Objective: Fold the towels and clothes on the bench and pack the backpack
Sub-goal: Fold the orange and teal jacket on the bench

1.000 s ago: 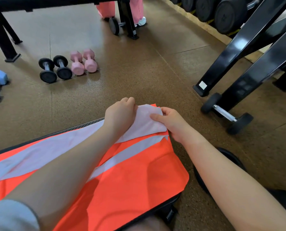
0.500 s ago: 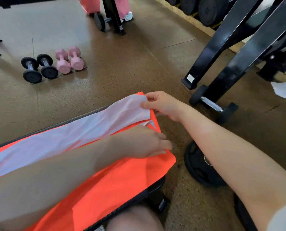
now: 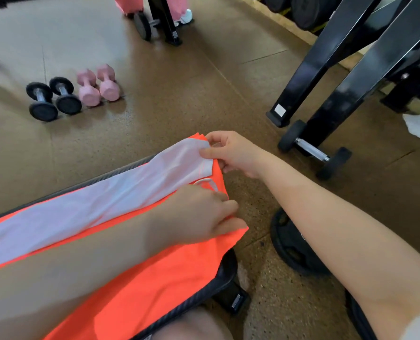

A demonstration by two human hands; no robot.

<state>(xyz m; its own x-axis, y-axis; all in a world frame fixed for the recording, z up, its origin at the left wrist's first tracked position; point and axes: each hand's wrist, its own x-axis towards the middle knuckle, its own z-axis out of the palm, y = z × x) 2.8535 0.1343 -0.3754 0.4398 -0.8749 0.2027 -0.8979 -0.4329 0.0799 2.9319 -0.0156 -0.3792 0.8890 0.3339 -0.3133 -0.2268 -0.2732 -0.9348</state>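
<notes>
Orange garment w/ a wide white stripe lies spread flat on the black tabletop. Right hand pinches the far corner at the stripe's end, thumb on top, fingers curled under. Left hand grips the near right edge of the fabric. On the floor: 2 black dumbbells beside 2 pink dumbbells, weight plate next to the tabletop.

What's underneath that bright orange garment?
The orange garment lies spread on a black bench, whose dark edge shows along its far and near sides. Whether anything else lies between them is hidden by the fabric and the person's arms.
</notes>
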